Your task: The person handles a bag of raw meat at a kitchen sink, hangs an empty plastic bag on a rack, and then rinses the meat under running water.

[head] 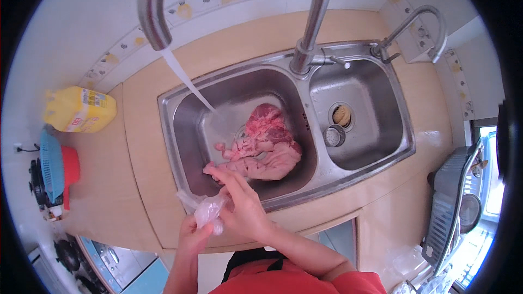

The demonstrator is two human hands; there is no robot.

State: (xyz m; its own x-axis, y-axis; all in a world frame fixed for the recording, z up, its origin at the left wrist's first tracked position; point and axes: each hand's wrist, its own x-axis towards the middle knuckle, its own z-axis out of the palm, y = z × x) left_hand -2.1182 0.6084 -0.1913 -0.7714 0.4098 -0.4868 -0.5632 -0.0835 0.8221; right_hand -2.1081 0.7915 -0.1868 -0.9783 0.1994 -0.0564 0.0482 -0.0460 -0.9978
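A clear plastic bag is bunched up between my two hands at the front edge of the sink. My left hand grips it from below. The fingers of my right hand are against the bag too, with some of them stretched out over the basin. Beyond them a large piece of raw meat with skin lies in the left basin of the stainless steel double sink. Water runs from the faucet spout into that basin, left of the meat.
In the right basin a strainer basket sits beside the drain, which holds a tan lump. A yellow jug and blue and red plastic baskets stand on the left. A grey dish rack is at right.
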